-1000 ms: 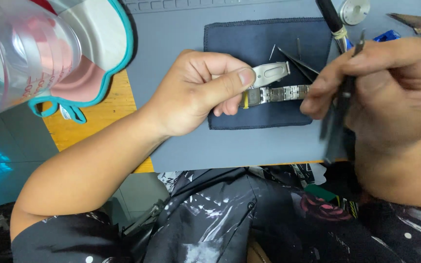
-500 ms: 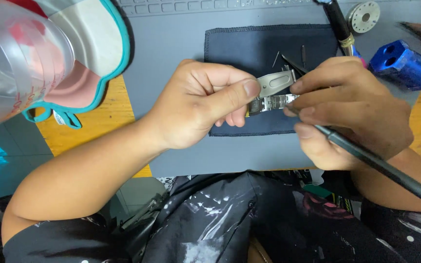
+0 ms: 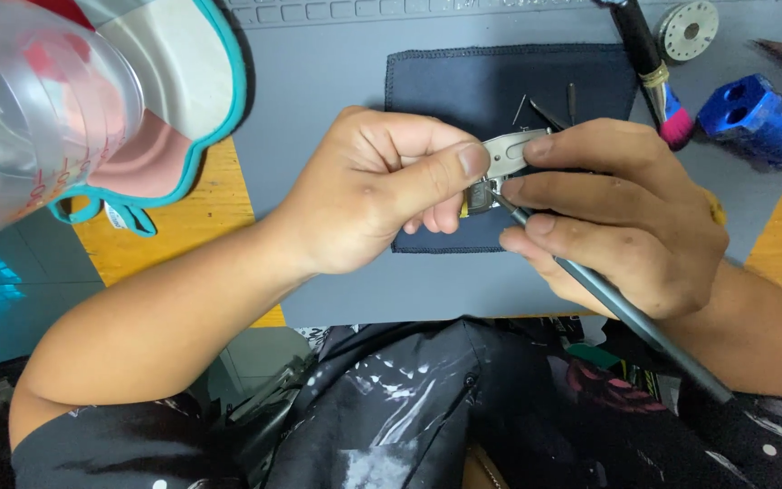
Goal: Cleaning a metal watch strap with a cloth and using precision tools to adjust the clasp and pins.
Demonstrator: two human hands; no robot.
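Both hands meet at the centre of the frame, above a dark cloth [image 3: 463,86] that lies on a grey mat [image 3: 337,100]. The left hand [image 3: 377,195] is closed on a small metal clasp [image 3: 502,156], with the thumb pressed on top and the other fingers curled under, so the piece is lifted a little off the cloth and kept from turning. The right hand [image 3: 622,213] is closed on a thin dark tool [image 3: 608,294], held like a pen; its fine tip touches the clasp just beside the left thumb, and the long handle runs down to the lower right of the frame. It seems the fingers grip near the tip to give a steady point.

Some thin pins [image 3: 545,110] lie on the cloth, just above the hands. A brush [image 3: 653,72] with a pink tip lies at the upper right, near a round metal disc [image 3: 688,29] and a blue block [image 3: 758,118]. A clear plastic cup [image 3: 33,109] and a teal-rimmed tray [image 3: 183,81] fill the upper left. The table [image 3: 174,217] shows yellow wood beside the mat. The fingers hide most of the clasp, so its lower part cannot be seen.
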